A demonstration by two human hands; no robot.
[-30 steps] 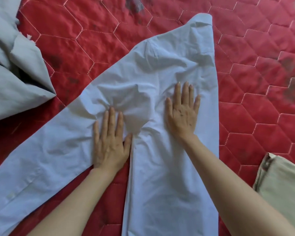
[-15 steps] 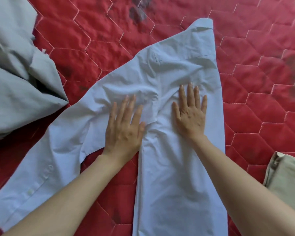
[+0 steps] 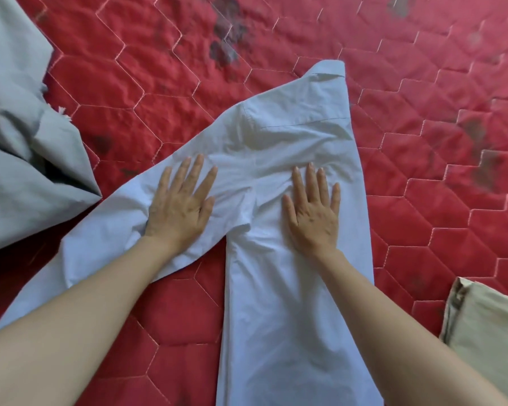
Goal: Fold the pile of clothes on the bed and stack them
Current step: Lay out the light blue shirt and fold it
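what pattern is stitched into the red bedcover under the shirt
Hexagons: the red quilted bedcover carries pale stitched hexagon outlines, with some dark blotches. The head view shows it.

Two bare forearms (no sleeves in view), hands (image 3: pixel 179 206) without rings, short nails

Pale blue shirt (image 3: pixel 291 288) – thin, matt, creased woven cloth – on a quilted, stitched, slightly sheeny red bedcover (image 3: pixel 423 230)

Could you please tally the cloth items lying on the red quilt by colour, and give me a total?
Light blue: 1, the shirt that the left hand and right hand press flat.
Grey: 1, the crumpled garment at the left edge.
Beige: 1, the folded garment at the lower right.
Total: 3, all on the red quilt.
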